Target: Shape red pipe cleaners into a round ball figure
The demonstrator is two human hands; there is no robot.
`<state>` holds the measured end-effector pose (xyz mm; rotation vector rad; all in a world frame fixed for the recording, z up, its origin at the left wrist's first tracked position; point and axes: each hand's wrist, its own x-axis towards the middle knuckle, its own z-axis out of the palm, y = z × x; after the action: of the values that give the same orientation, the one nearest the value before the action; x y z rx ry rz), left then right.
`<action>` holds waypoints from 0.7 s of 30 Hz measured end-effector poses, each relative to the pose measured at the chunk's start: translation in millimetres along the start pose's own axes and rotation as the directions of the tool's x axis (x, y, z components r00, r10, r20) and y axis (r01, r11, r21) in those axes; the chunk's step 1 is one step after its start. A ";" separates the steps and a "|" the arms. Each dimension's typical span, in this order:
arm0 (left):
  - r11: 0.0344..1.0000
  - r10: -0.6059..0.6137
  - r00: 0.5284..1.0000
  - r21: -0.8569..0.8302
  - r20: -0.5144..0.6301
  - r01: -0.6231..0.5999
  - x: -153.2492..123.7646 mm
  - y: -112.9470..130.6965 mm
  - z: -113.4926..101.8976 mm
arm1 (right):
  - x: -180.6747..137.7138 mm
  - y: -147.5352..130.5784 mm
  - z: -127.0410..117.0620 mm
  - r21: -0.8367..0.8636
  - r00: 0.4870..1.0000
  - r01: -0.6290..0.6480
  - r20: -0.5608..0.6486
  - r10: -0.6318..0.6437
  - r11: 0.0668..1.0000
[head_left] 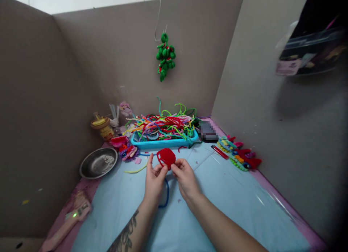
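A rounded red piece, apparently made of fuzzy chenille stem, is held up between both hands over the middle of the table. My left hand pinches its lower left edge, with the index finger raised away from it. The thumb and fingers of my right hand close on its lower right edge. A blue chenille stem curves on the table below, partly hidden by my left hand. To the left of the hands lies a yellow-green stem.
A blue tray heaped with colourful stems stands at the back. Left of it are a metal bowl with white bits and a pink glue gun. A red cutter and colourful fuzzy figures lie right. Grey walls enclose the table.
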<state>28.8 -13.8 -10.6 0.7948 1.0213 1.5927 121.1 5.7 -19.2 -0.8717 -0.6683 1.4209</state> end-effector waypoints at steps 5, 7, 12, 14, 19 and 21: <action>1.000 -0.009 1.000 -0.022 -0.006 0.009 0.6 -1.3 0.7 | -1.1 6.0 -1.1 -0.078 0.999 0.028 0.036 -0.025 0.997; 0.998 0.021 0.999 0.062 -0.036 -0.019 0.7 0.9 -0.2 | -0.9 6.8 -2.5 -0.154 0.997 0.055 0.067 -0.045 0.987; 0.948 0.118 0.993 0.294 0.027 -0.121 2.3 9.2 -10.4 | 3.0 -16.7 -11.9 -0.496 0.940 0.337 0.139 -0.311 0.800; 0.914 0.109 0.984 0.374 0.144 -0.156 3.1 11.8 -15.8 | 5.6 -32.3 -17.8 -0.566 0.858 0.510 0.279 -0.432 0.647; 0.846 0.098 0.921 0.455 0.376 -0.276 2.5 16.2 -24.6 | 12.5 -54.9 -29.6 -0.514 0.696 0.700 0.646 -0.313 0.497; 0.814 0.095 0.902 0.488 0.422 -0.314 1.8 17.8 -26.9 | 14.0 -56.0 -31.2 -0.492 0.660 0.723 0.700 -0.273 0.486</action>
<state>-2.5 -19.8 -5.6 1.5973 1.1379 1.2431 178.7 19.0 9.1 -0.7415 -1.9099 0.7427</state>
